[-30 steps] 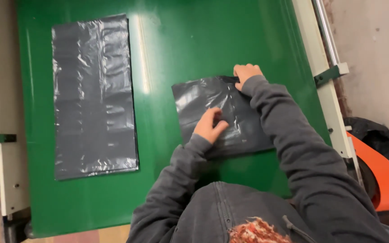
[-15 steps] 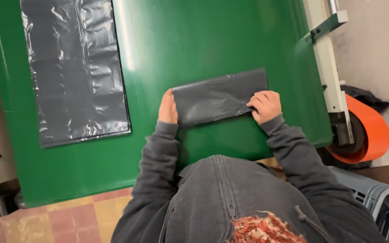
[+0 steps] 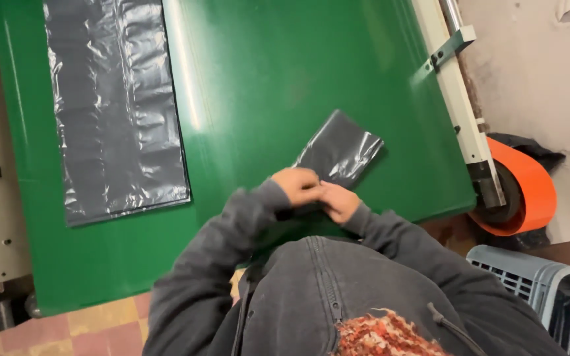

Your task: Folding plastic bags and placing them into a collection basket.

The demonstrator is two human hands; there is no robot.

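A dark grey plastic bag, folded into a narrow strip (image 3: pixel 340 152), lies slanted on the green table (image 3: pixel 272 79). My left hand (image 3: pixel 297 186) and my right hand (image 3: pixel 338 201) meet at its near end, fingers closed on the plastic. Both arms wear dark grey sleeves. The bag's near end is hidden under my hands.
A large flat dark grey plastic bag (image 3: pixel 110 105) lies spread on the table's left side. A white metal rail (image 3: pixel 456 99) runs along the right edge, with an orange roll (image 3: pixel 526 191) below it. A grey plastic crate (image 3: pixel 529 280) stands at the lower right.
The folded bag went from a wide piece pressed flat, to a band held at both ends, to a narrower slanted strip. My hands came together at its near end.
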